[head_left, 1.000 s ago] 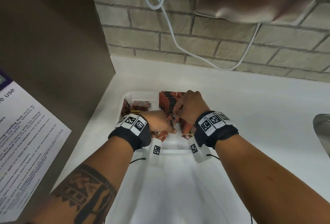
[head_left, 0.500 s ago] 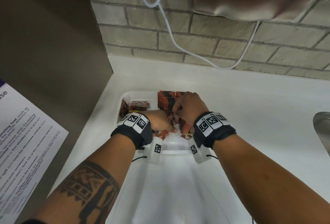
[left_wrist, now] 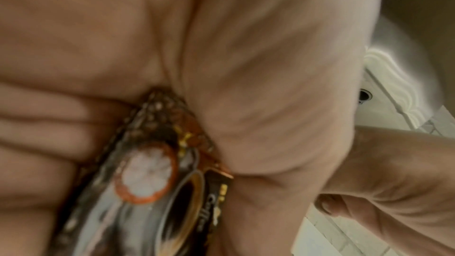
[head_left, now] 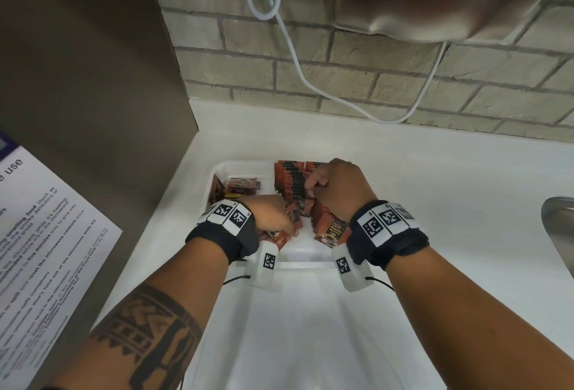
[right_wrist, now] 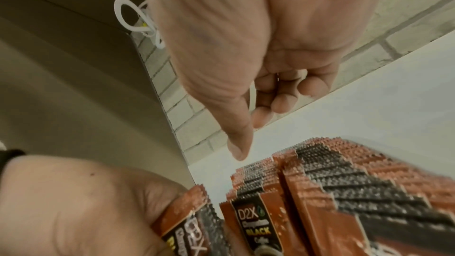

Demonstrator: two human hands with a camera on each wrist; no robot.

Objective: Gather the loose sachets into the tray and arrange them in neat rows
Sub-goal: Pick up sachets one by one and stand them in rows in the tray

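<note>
- Head view, counter: white, carrying the tray against the brick wall.
- Tray: white; we count a standing row of sachets along its right half, edges up, the row's long axis running away from us; a few loose sachets lie flat at far left.
- Right hand: over the row, fingers curled at its near tops; thumb straight, gripping nothing in the wrist view.
- Left hand: fingers clamped round a small bundle of sachets, just left of the row's near end, tilted, top edges up. We judge it the nearer hand for insertion.
</note>
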